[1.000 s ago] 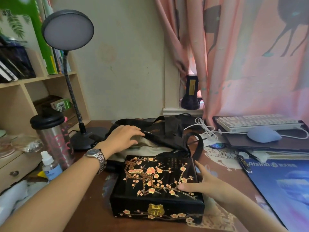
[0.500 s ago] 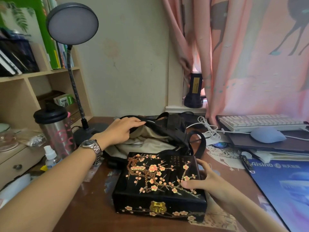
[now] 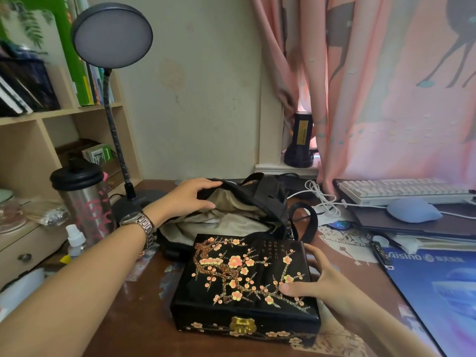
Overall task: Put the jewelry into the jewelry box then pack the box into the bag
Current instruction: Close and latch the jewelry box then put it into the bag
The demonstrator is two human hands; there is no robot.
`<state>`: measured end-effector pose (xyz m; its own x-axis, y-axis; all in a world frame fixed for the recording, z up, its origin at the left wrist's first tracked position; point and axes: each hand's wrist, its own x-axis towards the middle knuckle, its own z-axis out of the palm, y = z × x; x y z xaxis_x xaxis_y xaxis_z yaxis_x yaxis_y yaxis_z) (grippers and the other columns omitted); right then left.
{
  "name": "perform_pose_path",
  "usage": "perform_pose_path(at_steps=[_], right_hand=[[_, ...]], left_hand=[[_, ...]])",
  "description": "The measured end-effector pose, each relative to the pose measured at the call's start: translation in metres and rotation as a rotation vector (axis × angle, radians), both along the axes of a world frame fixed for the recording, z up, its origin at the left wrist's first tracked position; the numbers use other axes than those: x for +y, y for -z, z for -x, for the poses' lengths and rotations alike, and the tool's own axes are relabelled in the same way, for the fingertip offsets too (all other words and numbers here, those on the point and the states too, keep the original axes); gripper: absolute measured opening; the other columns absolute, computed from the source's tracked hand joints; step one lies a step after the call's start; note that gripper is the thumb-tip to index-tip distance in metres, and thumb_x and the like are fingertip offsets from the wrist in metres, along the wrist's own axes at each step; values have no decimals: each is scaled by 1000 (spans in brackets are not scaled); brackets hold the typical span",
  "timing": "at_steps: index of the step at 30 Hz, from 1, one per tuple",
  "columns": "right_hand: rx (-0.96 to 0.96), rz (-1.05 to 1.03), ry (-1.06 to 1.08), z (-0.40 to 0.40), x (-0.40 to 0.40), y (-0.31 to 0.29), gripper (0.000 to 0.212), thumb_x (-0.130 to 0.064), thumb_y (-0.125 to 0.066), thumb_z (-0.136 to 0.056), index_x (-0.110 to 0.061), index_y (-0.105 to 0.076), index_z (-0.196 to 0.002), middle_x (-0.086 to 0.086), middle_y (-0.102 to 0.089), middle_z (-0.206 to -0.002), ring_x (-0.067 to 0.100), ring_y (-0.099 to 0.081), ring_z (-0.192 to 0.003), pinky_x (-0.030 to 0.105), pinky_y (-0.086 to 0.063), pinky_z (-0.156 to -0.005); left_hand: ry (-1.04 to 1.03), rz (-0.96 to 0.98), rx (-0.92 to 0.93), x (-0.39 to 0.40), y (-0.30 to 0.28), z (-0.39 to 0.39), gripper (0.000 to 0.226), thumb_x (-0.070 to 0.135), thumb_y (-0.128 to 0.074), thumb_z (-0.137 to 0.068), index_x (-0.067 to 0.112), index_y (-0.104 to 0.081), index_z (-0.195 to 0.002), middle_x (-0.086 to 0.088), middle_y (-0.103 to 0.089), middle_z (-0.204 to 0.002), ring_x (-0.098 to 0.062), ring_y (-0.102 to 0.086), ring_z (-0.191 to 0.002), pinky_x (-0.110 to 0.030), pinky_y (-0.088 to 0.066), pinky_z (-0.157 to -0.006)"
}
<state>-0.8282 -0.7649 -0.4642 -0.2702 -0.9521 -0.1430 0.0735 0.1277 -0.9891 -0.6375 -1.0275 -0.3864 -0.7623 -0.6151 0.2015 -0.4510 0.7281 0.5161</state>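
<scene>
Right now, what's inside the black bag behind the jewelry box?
The left hand lifts the black bag's rim, showing only crumpled beige lining. The closed jewelry box, gripped by the right hand, hides the bag's front; deeper contents cannot be seen.

The box hid the bag's near side; right fingers lay partly behind the box.

Wooden desk, brown top. Round-headed desk lamp on a flexible black stem, at the back left. Steel tumbler with black lid; small spray bottle just beside it. Shelf unit with books, far left. Black torch upright on the sill. Pink curtain. White keyboard; blue mouse in front of it. White cable, looped. Blue printed mat, right edge.
</scene>
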Motion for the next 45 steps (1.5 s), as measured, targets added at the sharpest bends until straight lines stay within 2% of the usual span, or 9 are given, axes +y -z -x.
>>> perform_pose_path(at_steps=[9, 16, 20, 23, 26, 31, 39, 41, 45], right_hand=[[14, 24, -28, 0, 0, -5, 102, -25, -95, -30, -39, -46, -118, -5, -51, -127, 23, -64, -107, 46, -52, -95], [-76, -5, -29, -3, -1, -8, 95, -11, -93, -37, -44, -48, -115, 16, -70, -107, 32, -71, -95, 45, -54, -89], [-109, 0, -53, -4, -4, -11, 95, -9, -90, -44, -42, -44, -121, 15, -75, -98, 32, -72, -91, 43, -53, -86], [-126, 5, -32, -6, -4, -11, 101, -9, -90, -42, -42, -42, -125, 15, -75, -96, 33, -72, -89, 39, -57, -75], [-114, 18, -35, -5, -5, -13, 96, -7, -86, -52, -43, -39, -128, 8, -76, -93, 30, -73, -88, 33, -59, -68], [-121, -24, -90, -3, -6, -19, 98, -11, -83, -61, -42, -33, -140, 10, -73, -110, 29, -70, -100, 43, -53, -89], [-135, -73, -65, -7, -3, -18, 92, -14, -81, -59, -40, -38, -136, 12, -73, -106, 32, -70, -99, 51, -53, -92], [-128, -92, -84, -7, -2, -19, 92, -16, -82, -60, -44, -36, -134, 11, -73, -106, 33, -69, -99, 53, -54, -90], [-124, -138, -123, -6, 0, -19, 94, -22, -91, -54, -57, -40, -124, 20, -65, -119, 39, -59, -104, 70, -42, -92]], left_hand=[[10, -89, -49, 2, -3, 3, 65, 26, -68, -84, 26, -38, -142, 3, -36, -149, -16, -30, -138, -23, -24, -103], [9, -56, 7, 4, 1, 0, 63, 26, -67, -84, 26, -39, -141, 4, -39, -148, -3, -30, -130, -19, -22, -103], [13, -63, 28, 5, 0, -1, 63, 25, -66, -85, 27, -38, -142, 4, -37, -148, -4, -30, -130, -20, -21, -103], [14, -64, 37, 5, -2, -1, 63, 26, -65, -86, 29, -37, -143, 5, -36, -147, -1, -28, -125, -21, -21, -102], [20, -60, 48, 5, -4, -1, 63, 27, -65, -86, 29, -36, -143, 5, -35, -147, -2, -28, -126, -21, -21, -102], [26, -64, 52, 6, -6, -1, 64, 27, -65, -86, 28, -36, -143, 5, -36, -146, 0, -27, -122, -21, -21, -101], [15, -66, 47, 7, -8, -3, 64, 29, -66, -85, 29, -37, -142, 4, -36, -147, -12, -31, -134, -22, -22, -101], [14, -61, 42, 8, -10, -4, 64, 30, -66, -86, 29, -37, -142, 4, -35, -147, -8, -31, -131, -23, -23, -101], [20, -53, 43, 9, -12, -5, 64, 30, -66, -85, 29, -37, -142, 5, -36, -146, -1, -29, -121, -23, -23, -100]])
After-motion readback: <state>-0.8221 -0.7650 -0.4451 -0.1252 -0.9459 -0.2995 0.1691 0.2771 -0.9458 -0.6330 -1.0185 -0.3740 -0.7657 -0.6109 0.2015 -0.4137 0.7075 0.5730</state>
